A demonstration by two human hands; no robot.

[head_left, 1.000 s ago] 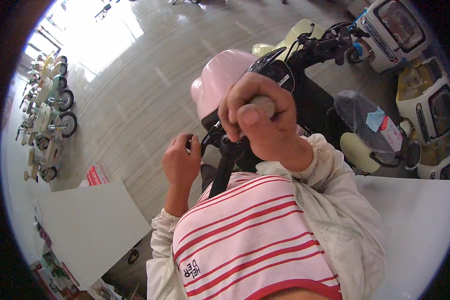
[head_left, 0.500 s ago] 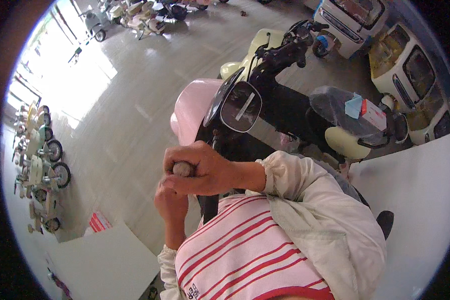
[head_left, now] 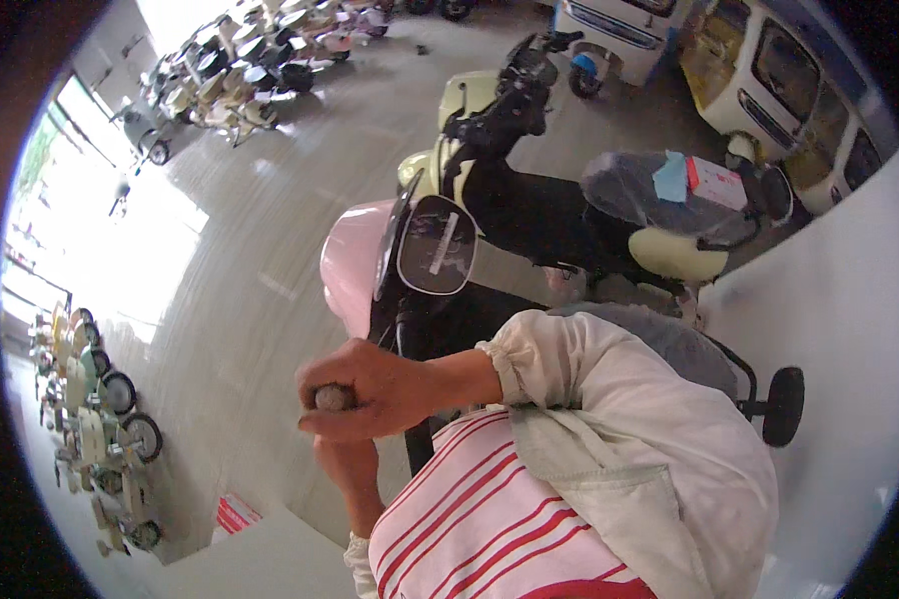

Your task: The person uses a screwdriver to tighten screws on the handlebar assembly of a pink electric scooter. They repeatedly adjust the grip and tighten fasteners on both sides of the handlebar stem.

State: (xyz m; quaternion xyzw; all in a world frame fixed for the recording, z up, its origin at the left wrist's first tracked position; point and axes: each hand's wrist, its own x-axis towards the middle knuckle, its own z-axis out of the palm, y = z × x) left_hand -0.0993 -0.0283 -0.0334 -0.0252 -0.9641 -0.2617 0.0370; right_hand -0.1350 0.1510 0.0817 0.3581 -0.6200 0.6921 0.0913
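Note:
My right hand (head_left: 375, 389) is closed around a thing with a rounded grey end (head_left: 335, 397), which pokes out between thumb and fingers. The rest of that thing is hidden in the grip, so its kind does not show. Directly below, my left hand (head_left: 348, 464) is pressed up against the right one. It looks closed, but its fingers are mostly covered. Just beyond my hands stands a pink scooter (head_left: 350, 265) with a dark display panel (head_left: 437, 245) framed in white.
Behind it stands a cream scooter (head_left: 677, 255) with a red-and-white box (head_left: 717, 184) and a blue cloth (head_left: 671, 177) on its wrapped seat. Small white vehicles (head_left: 769, 90) are at the far right. Several two-wheelers line the left (head_left: 100, 399) and back (head_left: 260, 70). A white panel (head_left: 260, 559) is at lower left.
The view has shifted, so the scooters and panels sit differently in it. My two hands, still stacked, appear slightly lower and further left. The grip on the grey-ended thing is kept.

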